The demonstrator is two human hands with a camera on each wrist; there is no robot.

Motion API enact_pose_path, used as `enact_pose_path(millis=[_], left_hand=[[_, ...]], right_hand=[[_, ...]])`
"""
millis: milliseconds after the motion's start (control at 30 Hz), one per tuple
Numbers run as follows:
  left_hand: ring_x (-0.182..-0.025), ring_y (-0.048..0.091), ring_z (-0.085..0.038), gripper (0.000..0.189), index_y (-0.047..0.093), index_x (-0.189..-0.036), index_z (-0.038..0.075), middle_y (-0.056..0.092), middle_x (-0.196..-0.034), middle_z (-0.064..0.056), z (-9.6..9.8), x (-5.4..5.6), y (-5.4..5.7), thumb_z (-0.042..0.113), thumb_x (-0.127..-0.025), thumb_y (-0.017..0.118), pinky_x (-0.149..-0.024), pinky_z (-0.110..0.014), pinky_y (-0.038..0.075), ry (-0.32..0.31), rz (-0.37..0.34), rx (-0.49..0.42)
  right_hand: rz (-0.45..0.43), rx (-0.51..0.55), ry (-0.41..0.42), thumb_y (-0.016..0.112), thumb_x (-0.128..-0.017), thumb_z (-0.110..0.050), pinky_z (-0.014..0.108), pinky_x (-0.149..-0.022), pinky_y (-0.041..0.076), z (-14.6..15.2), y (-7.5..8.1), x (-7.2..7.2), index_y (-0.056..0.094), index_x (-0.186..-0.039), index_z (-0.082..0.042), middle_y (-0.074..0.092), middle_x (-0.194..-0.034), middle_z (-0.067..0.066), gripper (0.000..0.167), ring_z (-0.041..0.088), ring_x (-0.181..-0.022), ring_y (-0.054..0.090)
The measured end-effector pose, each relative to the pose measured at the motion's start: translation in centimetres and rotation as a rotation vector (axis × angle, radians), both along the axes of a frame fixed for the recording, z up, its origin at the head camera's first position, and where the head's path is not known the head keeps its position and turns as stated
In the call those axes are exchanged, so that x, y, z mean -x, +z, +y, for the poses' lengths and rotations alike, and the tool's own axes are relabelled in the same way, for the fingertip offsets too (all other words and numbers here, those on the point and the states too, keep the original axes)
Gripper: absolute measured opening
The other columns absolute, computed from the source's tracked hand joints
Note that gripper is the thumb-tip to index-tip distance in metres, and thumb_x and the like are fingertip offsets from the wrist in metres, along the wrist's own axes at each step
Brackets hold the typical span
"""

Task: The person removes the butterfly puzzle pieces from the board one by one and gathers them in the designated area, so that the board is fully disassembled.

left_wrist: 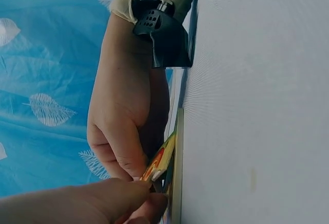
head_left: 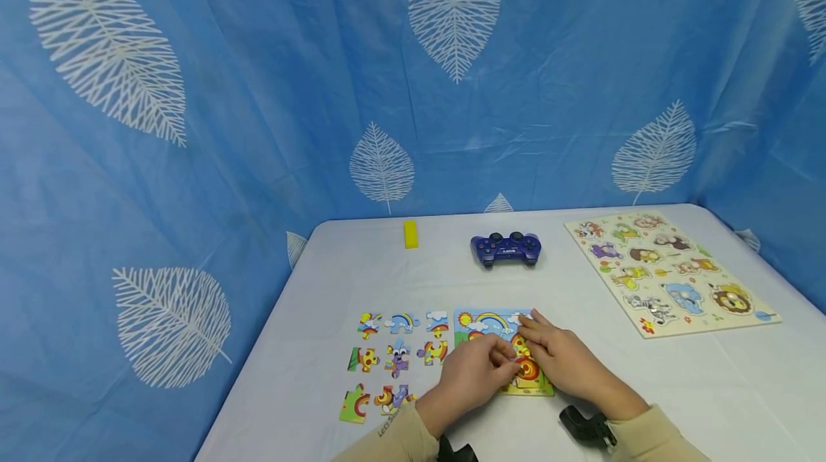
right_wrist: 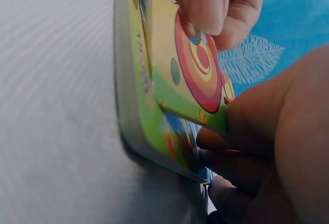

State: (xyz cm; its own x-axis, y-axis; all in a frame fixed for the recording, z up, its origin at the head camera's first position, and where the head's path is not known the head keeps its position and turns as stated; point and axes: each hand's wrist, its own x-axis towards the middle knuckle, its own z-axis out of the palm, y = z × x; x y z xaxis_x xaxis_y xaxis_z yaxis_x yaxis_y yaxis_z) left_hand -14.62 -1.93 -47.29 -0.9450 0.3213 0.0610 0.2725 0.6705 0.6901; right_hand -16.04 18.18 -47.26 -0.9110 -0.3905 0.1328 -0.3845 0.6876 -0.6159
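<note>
A jigsaw puzzle piece (right_wrist: 195, 75) with a red and orange spiral shell sits tilted, one edge raised, over the puzzle board (head_left: 477, 317). My left hand (head_left: 474, 372) pinches the piece by its knobbed side. At the opposite corner, my right hand (head_left: 568, 361) holds it too, thumb against the edge and fingers curled beside the board, as the right wrist view shows. Seen from the left wrist, the piece (left_wrist: 163, 158) leans between both hands. The board has a sun and a rainbow along its top; my hands hide part of its middle.
Left of the board, several loose puzzle pieces (head_left: 399, 356) lie in rows. Behind are a yellow block (head_left: 411, 234) and a blue game controller (head_left: 506, 249). A wooden animal puzzle board (head_left: 671, 272) lies at the right. A blue curtain (head_left: 516, 146) hangs behind the white table (head_left: 310, 283).
</note>
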Motion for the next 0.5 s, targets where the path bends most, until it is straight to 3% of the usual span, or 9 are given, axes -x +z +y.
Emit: enact_pose_path(millis=[200, 500], left_hand=[[-0.057, 0.051, 0.008, 0.009, 0.075, -0.095, 0.021, 0.07, -0.077, 0.02, 0.07, 0.13, -0.12, 0.022, -0.09, 0.082, -0.051, -0.016, 0.042, -0.029, -0.032, -0.139], [-0.059, 0.051, 0.009, 0.005, 0.08, -0.094, 0.019, 0.071, -0.078, 0.018, 0.01, 0.19, -0.27, 0.017, -0.089, 0.082, -0.053, -0.015, 0.044, -0.034, -0.003, -0.205]], right_hand=[[0.009, -0.001, -0.007, 0.057, -0.103, -0.006, 0.06, -0.112, 0.035, -0.02, -0.1, 0.06, 0.067, -0.132, 0.003, 0.054, -0.15, 0.017, 0.032, 0.045, -0.146, 0.038], [-0.013, 0.001, -0.01, 0.057, -0.104, -0.008, 0.061, -0.112, 0.036, 0.04, -0.15, 0.02, 0.067, -0.134, 0.0, 0.053, -0.152, 0.016, 0.032, 0.044, -0.147, 0.037]])
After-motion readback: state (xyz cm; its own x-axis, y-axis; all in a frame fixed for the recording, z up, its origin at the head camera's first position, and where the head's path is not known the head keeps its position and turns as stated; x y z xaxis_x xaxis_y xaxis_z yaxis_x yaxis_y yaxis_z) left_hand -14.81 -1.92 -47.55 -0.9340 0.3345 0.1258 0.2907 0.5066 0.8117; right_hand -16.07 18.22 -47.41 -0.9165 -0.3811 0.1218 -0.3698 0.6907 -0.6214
